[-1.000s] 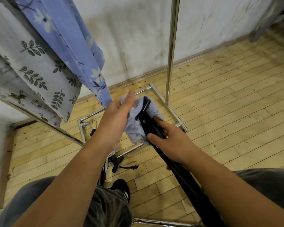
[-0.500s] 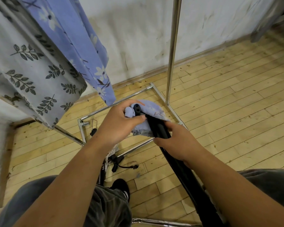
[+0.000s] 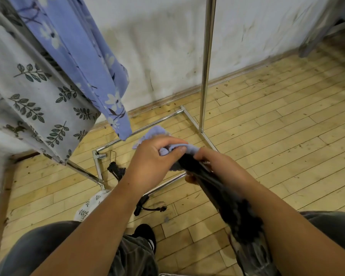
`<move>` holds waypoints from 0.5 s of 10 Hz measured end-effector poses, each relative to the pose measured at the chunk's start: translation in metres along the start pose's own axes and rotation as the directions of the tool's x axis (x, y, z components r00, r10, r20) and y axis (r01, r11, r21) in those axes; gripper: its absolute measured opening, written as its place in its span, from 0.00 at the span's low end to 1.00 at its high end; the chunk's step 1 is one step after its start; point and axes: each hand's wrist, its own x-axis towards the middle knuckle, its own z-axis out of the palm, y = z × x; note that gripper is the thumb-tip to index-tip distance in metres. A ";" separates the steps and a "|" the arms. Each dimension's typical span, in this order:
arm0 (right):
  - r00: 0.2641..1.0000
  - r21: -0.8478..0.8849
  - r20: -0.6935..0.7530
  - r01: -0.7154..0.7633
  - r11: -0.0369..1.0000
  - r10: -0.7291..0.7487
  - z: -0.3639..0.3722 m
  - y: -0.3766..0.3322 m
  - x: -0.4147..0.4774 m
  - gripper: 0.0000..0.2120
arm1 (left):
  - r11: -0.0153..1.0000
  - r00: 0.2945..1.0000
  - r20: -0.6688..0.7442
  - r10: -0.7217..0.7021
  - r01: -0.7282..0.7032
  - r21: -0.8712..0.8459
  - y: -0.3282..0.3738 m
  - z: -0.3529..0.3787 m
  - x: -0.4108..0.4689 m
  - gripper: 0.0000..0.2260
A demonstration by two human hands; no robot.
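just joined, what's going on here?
A person has a light blue cloth bunched over the top end of a long black pole, apparently wiping or covering it. The left hand grips the cloth round the tip; the right hand holds the pole just below. Beyond stands a metal rack, with a floral sheet and a leaf-print sheet hanging on the left.

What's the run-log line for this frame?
left hand: grips blue cloth over pole end | right hand: holds black pole | behind: clothes rack
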 end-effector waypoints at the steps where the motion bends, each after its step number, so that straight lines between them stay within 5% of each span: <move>1: 1.000 0.083 0.021 -0.021 0.996 0.020 0.001 -0.004 0.008 0.13 | 0.996 0.994 0.062 -0.086 0.086 -0.001 -0.009 0.002 0.005 0.07; 2: 0.997 0.188 0.017 0.065 0.980 -0.070 0.009 -0.001 -0.008 0.08 | 0.977 0.971 0.107 -0.212 0.213 -0.001 -0.016 0.009 0.006 0.05; 3: 0.975 -0.256 -0.083 0.178 0.950 -0.205 0.009 0.000 -0.011 0.04 | 0.948 0.955 0.075 -0.289 0.296 -0.120 -0.017 0.007 0.006 0.08; 4: 0.969 -0.397 -0.123 0.151 0.906 -0.215 0.005 0.002 -0.007 0.07 | 0.937 0.947 -0.020 -0.322 0.315 -0.152 -0.021 0.002 0.007 0.09; 5: 0.955 -0.318 -0.173 0.176 0.931 -0.239 0.002 0.004 -0.002 0.11 | 0.903 0.914 -0.085 -0.396 0.370 -0.220 -0.025 -0.001 0.009 0.10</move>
